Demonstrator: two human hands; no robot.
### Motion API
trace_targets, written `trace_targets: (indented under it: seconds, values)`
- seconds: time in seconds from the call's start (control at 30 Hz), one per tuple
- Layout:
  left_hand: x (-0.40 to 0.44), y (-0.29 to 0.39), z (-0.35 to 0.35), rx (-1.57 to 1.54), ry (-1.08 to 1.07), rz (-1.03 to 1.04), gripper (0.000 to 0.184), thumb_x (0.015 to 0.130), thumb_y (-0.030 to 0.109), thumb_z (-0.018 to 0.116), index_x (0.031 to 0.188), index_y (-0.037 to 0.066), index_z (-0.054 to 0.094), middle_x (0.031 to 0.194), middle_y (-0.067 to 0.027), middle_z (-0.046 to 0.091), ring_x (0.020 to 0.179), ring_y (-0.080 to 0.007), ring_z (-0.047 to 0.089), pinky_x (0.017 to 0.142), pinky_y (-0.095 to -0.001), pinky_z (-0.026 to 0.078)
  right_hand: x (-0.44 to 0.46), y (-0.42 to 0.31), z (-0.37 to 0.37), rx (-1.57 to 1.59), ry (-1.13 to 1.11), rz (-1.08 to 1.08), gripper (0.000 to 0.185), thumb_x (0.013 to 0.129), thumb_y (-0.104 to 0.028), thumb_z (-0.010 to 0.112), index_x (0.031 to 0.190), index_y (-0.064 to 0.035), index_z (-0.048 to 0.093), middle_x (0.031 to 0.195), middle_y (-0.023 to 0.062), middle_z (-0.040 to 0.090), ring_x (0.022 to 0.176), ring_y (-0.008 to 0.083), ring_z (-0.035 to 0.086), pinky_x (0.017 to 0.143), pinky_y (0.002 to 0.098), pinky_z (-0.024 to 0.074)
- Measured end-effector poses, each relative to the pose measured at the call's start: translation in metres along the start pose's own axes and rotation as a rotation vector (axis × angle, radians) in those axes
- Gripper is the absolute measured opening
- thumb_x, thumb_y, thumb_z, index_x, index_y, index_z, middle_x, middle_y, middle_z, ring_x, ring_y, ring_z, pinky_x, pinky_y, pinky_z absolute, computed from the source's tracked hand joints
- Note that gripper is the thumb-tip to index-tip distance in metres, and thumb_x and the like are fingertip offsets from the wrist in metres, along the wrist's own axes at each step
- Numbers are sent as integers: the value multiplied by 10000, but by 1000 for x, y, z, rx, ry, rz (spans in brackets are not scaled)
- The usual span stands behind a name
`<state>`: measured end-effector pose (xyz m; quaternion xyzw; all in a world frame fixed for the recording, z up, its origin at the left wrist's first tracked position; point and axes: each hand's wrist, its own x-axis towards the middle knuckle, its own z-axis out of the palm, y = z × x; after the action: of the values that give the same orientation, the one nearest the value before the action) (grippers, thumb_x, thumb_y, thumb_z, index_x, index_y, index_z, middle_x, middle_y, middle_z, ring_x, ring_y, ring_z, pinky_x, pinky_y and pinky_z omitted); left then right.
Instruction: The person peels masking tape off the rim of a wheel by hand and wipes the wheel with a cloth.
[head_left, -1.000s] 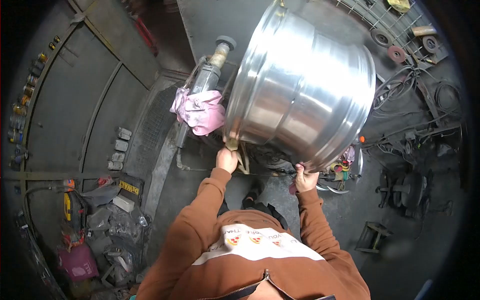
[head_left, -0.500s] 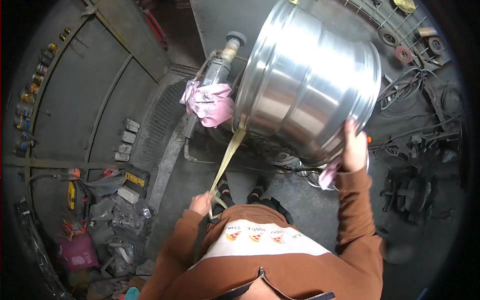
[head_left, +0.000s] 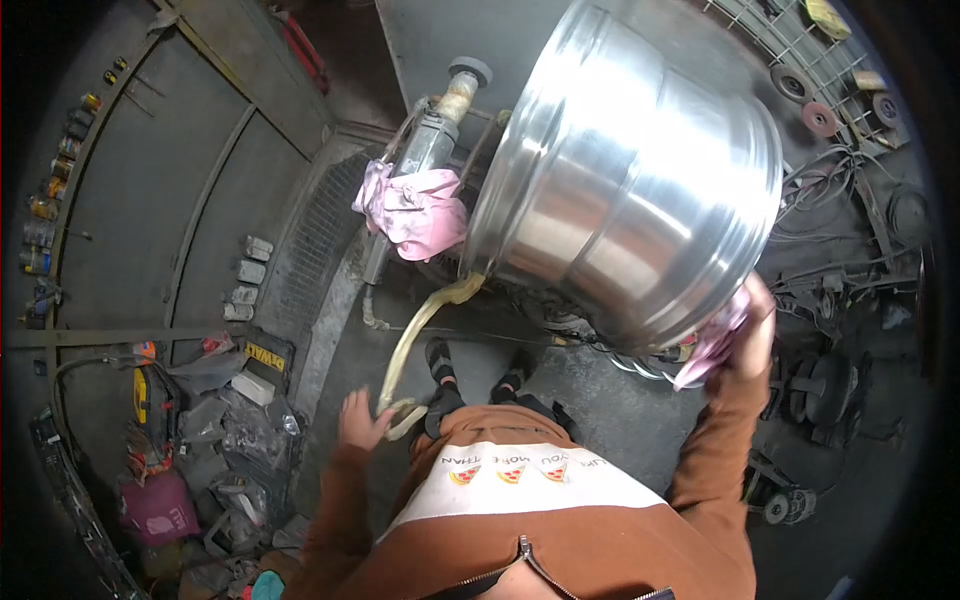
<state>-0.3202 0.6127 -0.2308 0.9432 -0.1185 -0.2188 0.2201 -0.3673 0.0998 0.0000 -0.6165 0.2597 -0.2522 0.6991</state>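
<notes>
A large shiny metal wheel rim fills the upper middle, lying on its side. A pale yellow cloth strip hangs slack and curved from its lower left edge. My left hand is beside the lower part of this strip, with its fingers apart. At the rim's lower right edge, my right hand is closed around a pink cloth. Some of that hand's fingers are hidden behind the rim and the cloth. Another pink cloth is wrapped round a grey tool left of the rim.
A wire rack with grinding discs is at the upper right. Cables and machine parts lie at the right. On the left are a wall shelf of small cans, a DeWalt box and heaped plastic bags.
The yellow strip was taut in my left hand and now hangs loose; that hand has opened and moved left. My right hand has moved down and right, from the bare rim edge to the pink cloth.
</notes>
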Motion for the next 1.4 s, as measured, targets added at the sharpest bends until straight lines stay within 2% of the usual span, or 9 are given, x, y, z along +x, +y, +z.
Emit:
trace_targets:
  seconds: [0.07,0.1,0.2,0.3,0.33,0.57,1.0,1.27,1.4]
  values:
    - [35,53,-19,-145,100,144,791,737,285,780,1345,-37,389,1286,-250,464,1206,-410,440,1026,-454,365,-38,38,1,-103,61,184,523,899,-472,552,1130,-6,610,959,37,648,842,144,613,762,276,491]
    - [54,74,-21,-194,149,231,902,712,278,803,1400,-50,321,1326,-260,434,1249,-405,413,1058,-441,343,-47,85,-22,-469,-130,-119,541,863,-479,599,1145,-17,601,932,47,644,829,136,611,743,296,503]
    - [120,131,-1,-332,230,466,826,750,291,777,1376,-49,359,1342,-278,432,1241,-417,431,1045,-429,362,-75,120,14,-566,-59,139,333,789,-132,597,1082,22,569,830,100,627,734,220,623,713,353,493]
    - [169,165,29,-463,82,412,578,823,333,692,1226,-32,495,1102,-311,589,1050,-446,568,903,-454,464,-65,172,25,-493,157,-360,343,921,-309,581,887,32,603,714,144,601,658,283,608,663,375,475]
    - [174,177,37,-491,190,252,393,887,334,582,1081,-7,550,871,-295,635,873,-466,608,759,-507,492,-65,169,25,-489,160,-368,343,921,-309,581,887,32,603,714,144,601,658,283,608,663,375,475]
    - [160,185,23,-299,274,314,283,958,243,471,946,-9,599,820,-284,618,783,-458,599,674,-526,469,-63,140,28,-604,140,-304,476,954,-426,536,808,22,601,619,99,543,593,203,537,594,346,444]
    - [12,21,90,22,291,223,162,904,176,571,841,43,502,756,-176,591,747,-391,575,660,-488,463,63,-34,21,-365,43,-75,520,899,-514,583,927,-4,677,734,8,595,631,96,530,569,244,415]
    - [-36,-35,88,121,156,-47,224,918,255,549,849,46,509,785,-171,595,785,-383,573,680,-494,457,122,-73,11,-110,-93,107,375,944,-321,583,1165,-18,598,1021,50,649,883,120,622,784,256,500]
    - [-19,-40,72,52,227,30,217,883,241,592,832,37,540,823,-193,583,822,-403,557,722,-500,441,29,-54,28,-111,-121,157,484,938,-445,533,1063,19,592,743,60,635,569,108,614,470,245,485]
